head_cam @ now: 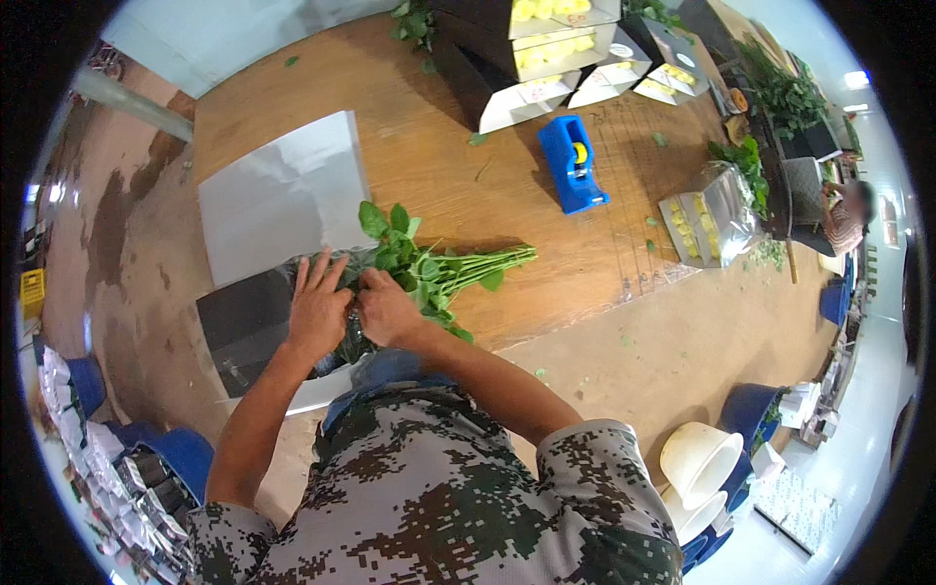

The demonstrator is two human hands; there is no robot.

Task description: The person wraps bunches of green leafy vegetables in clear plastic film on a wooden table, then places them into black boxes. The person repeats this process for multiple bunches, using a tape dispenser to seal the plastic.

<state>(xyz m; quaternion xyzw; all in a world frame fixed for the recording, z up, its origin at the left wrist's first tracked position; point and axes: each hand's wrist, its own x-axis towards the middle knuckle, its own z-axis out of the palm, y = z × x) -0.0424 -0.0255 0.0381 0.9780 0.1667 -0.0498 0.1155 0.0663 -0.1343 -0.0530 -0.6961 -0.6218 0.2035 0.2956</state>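
A bunch of leafy green flower stems (pixel 475 265) lies on the wooden table (pixel 439 168), its cut ends pointing right. Its left end is bundled in dark and clear wrapping, and the flower heads are hidden. Flat on this wrapping rests my left hand (pixel 320 303), fingers spread. My right hand (pixel 387 303) is closed at the base of the leaves, with its fingertips pinching the wrapping. Beneath and left of the hands is a black and grey sheet (pixel 245 329), partly folded up near my body. A large pale wrapping sheet (pixel 285 190) lies beyond it.
A blue tape dispenser (pixel 567 164) with yellow tape stands at centre right. Wrapped bunches of yellow roses (pixel 556 55) are stacked at the back; another wrapped bunch (pixel 706 219) lies right. White buckets (pixel 698 461) and blue tubs (pixel 749 413) stand lower right. A person (pixel 848 219) is at far right.
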